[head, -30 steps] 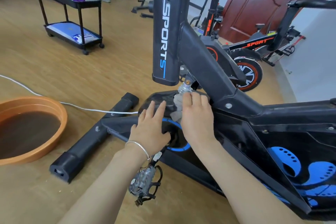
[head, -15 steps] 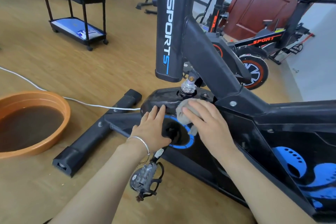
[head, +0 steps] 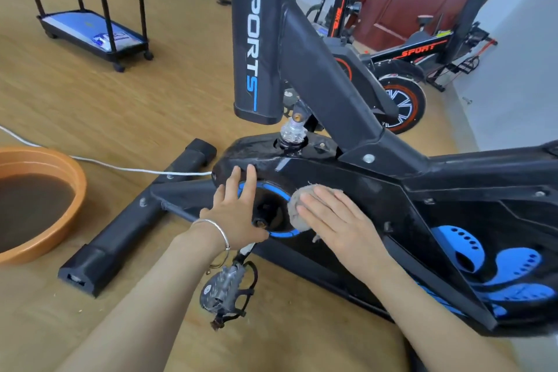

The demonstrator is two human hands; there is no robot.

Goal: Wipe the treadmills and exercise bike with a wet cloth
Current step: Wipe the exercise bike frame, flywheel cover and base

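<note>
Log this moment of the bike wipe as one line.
step: wiping bike cover | right hand: flat on cloth | left hand: braced by crank hub | basin: left

At frame centre, the right hand (head: 338, 220) presses a grey cloth (head: 297, 205) flat against the black exercise bike (head: 392, 190) casing, just beside the blue crank ring. The left hand (head: 238, 214) rests open on that ring. An orange basin (head: 65, 190) of brown water sits at left.

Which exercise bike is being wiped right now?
The near bike with blue trim: the right hand presses the cloth on it. The orange-trimmed bike stands behind, untouched.
</note>
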